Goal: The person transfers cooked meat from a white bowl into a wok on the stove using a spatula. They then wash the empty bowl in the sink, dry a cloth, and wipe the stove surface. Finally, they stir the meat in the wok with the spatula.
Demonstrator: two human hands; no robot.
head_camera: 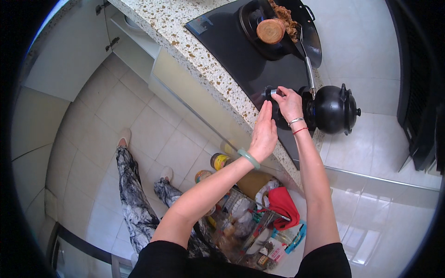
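Observation:
Between the thumb and fingers of my right hand [291, 107] is a silver-faced control knob [274, 92] on the black glass gas cooktop [226, 52]. My left hand [265, 133] is held flat beside it, fingers straight and together, gripping nothing. Just right of my right hand, a round black lidded pot [330, 109] stands over a burner with a bluish glow at its base. Farther up, a black wok [314, 45] with a wooden handle end [271, 31] holds brown cooked food [283, 14]. A metal turner [310, 76] leans out of the wok towards the pot.
Speckled stone countertop [198, 57] edges the cooktop. Below, a wire rack [255, 231] holds bags and bottles, with a red cloth bag [284, 208] and jars [220, 161] near it. A cabinet door [69, 48] stands open at upper left.

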